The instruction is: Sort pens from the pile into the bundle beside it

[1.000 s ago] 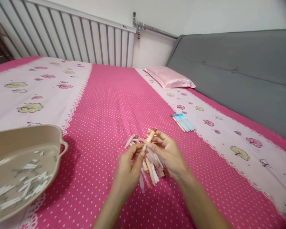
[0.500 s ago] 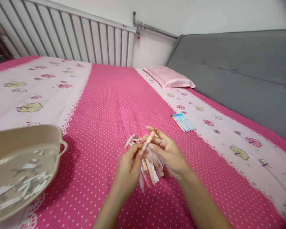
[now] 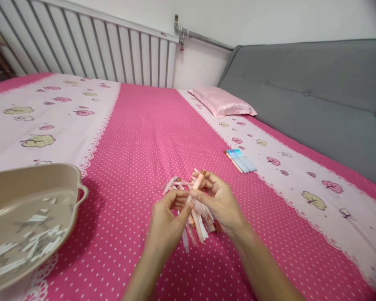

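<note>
Between my hands is a slim peach pen (image 3: 199, 179) with a brown end, tilted so that this end points up and away. The fingers and thumb of my left hand (image 3: 168, 215) are closed on its lower part. My right hand (image 3: 222, 202) pinches it higher up, thumb across the barrel. Below and behind both hands lies a loose pile of pens and pale plastic parts (image 3: 198, 225), partly hidden by my fingers.
A beige basin (image 3: 58, 171) with a handle stands at left, with white and grey strips inside. Right of my hands lies a row of pens (image 3: 242, 161), mostly light blue. A pink pillow (image 3: 221, 102) rests on the polka-dot bedsheet (image 3: 144, 138) near the grey headboard (image 3: 307, 75).
My right thumb and fingers have closed in on the pen, covering its middle, where printing showed before. Both hands have shifted only slightly. The pile and basin look the same.
</note>
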`<state>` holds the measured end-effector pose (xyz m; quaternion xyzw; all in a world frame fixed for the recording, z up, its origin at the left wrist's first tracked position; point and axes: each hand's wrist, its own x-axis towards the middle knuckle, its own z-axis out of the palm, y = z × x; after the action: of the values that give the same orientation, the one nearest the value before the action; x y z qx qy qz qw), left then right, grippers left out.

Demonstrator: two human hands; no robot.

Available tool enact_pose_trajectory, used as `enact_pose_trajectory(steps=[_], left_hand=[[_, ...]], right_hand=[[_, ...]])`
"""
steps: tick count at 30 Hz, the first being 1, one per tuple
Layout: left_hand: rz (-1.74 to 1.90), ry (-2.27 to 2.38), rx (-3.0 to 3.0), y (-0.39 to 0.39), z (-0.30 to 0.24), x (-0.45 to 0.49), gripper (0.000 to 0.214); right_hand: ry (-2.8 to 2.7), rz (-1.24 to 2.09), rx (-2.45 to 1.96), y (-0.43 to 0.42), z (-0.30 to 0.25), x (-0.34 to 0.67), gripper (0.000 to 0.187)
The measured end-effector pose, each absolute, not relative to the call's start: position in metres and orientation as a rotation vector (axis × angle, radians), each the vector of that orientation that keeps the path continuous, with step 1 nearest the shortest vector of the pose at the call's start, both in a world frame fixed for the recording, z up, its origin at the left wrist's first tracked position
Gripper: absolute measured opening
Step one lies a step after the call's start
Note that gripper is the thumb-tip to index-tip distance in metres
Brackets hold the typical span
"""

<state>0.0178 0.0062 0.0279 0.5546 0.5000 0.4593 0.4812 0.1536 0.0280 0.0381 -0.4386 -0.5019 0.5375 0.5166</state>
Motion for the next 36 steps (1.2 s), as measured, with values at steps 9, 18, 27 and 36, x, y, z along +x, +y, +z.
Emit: enact_pose_trajectory(steps=[9, 18, 27, 36], left_hand=[[1.12, 1.216, 1.366, 0.007, 0.028, 0.018, 0.025], [1.035, 1.056, 1.408, 0.007, 0.027, 0.019, 0.032], [1.092, 1.104, 1.338, 0.007, 0.031, 0.017, 0.023], [1.087, 1.262, 1.365, 0.006, 0.03, 0.016, 0.014]], right_hand=[[-1.179, 1.385, -1.015, 0.026, 0.042, 0.155, 0.04], [-1.171, 1.445, -0.993, 0.026, 0.049, 0.16, 0.044], [-1.307, 1.334, -1.055, 0.025, 0.05, 0.158, 0.036], [-1.412, 1.276, -1.06, 0.023, 0.049, 0.158, 0.03]])
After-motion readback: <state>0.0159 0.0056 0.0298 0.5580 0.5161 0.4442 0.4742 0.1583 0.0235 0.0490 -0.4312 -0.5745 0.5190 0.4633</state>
